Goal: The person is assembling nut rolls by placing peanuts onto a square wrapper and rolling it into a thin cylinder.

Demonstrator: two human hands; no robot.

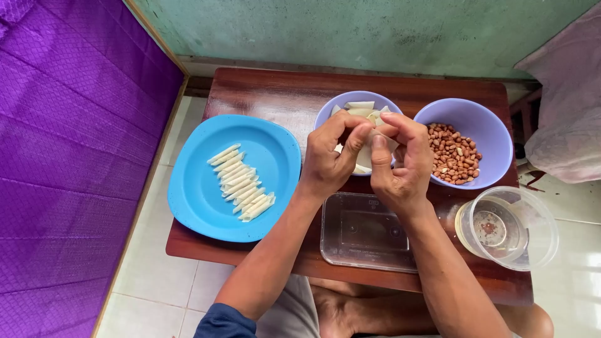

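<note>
**Rolling a wrapper over the bowls**

Low wooden table (pixel 263 87) on pale tiles, purple cloth to the left. From the head view, our left hand (pixel 330 159) and right hand (pixel 400 164) meet above the wrapper bowl (pixel 332 111), fingers pinched narrow on one pale wrapper (pixel 380 136). We judge it thin, soft and tearable, best gripped lightly at its edges. Finished rolls (pixel 241 183) line the blue plate (pixel 194 200); peanuts (pixel 452 156) sit right.
</note>
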